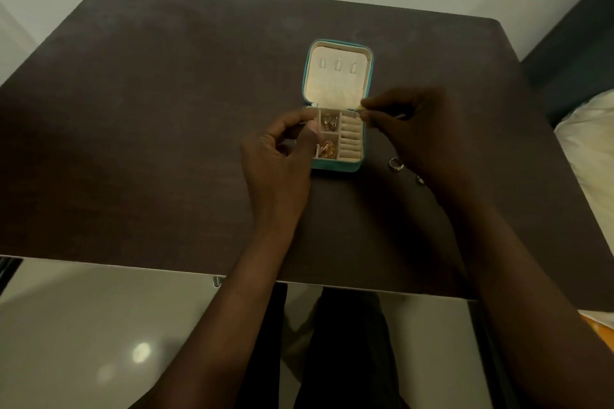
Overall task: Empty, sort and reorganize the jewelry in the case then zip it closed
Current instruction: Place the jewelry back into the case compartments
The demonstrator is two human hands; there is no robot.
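A small teal jewelry case (335, 167) lies open on the dark table (166, 126), its cream lid (335, 90) folded back. Two middle compartments hold gold pieces (327, 148); the ring rolls (351, 138) on the right look bare. My left hand (282, 156) rests against the case's left side, fingers curled over its left compartments. My right hand (412, 129) pinches a small gold ring (360, 111) over the case's upper right corner. Two rings (395, 164) lie on the table right of the case, one partly hidden under my right hand.
The table's near edge (232, 276) runs across the lower frame, with my legs below it. A bed with a white pillow (588, 149) stands to the right. Pale floor shows at the lower left.
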